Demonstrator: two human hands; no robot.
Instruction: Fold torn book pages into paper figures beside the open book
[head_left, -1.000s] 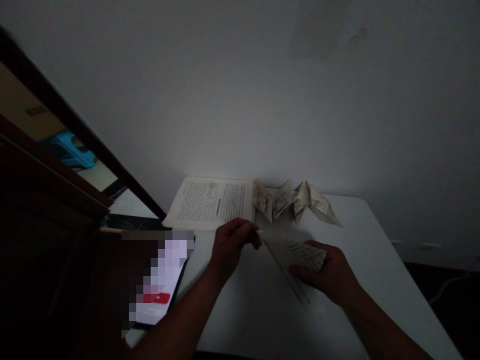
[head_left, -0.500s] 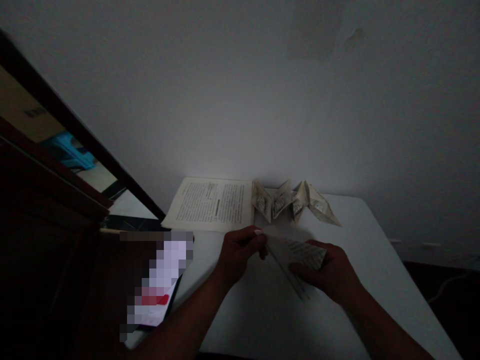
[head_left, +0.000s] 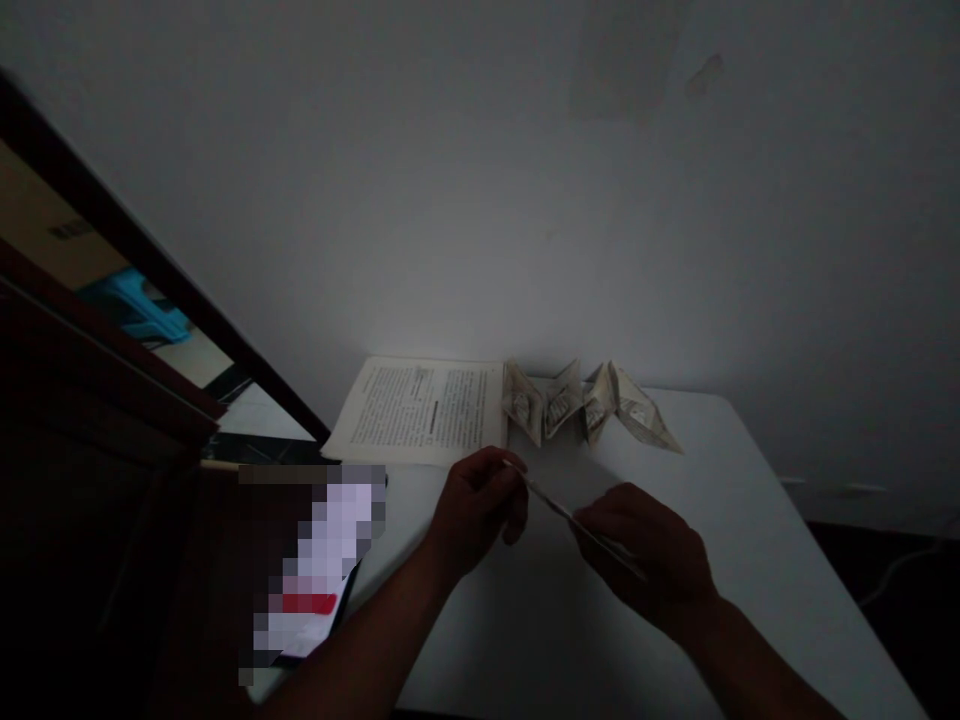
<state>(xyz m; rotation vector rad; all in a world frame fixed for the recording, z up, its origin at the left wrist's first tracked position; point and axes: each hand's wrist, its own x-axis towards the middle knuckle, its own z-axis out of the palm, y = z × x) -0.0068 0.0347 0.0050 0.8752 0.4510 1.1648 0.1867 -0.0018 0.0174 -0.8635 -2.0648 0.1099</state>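
a dim, pale wall [head_left: 465,200] is standing behind the white table [head_left: 720,480], with a patch and a mark showing high on it. just in front of us, the folded paper [head_left: 551,503] is slanting between our two hands, seemingly above the tabletop and turning its thin edge towards us. our left hand [head_left: 480,505] is pinching the upper end, fingertips closed with no visible gap; our right hand [head_left: 649,545] is closing around the lower end, fingers lying on both sides of the sheet. we are probably gripping both ends to keep the layers flat and steady. at the back, the folded paper shapes [head_left: 562,400] are sitting in a row beside the printed pages [head_left: 427,410] — perhaps put there to leave working room near us. the phone [head_left: 307,640] is lying by the table's left edge, likely for easy viewing. we are seeing lines of print on the pages, but they are too small to read; the phone's screen is mostly blurred into blocks around a red bar — and no brand is showing clearly.
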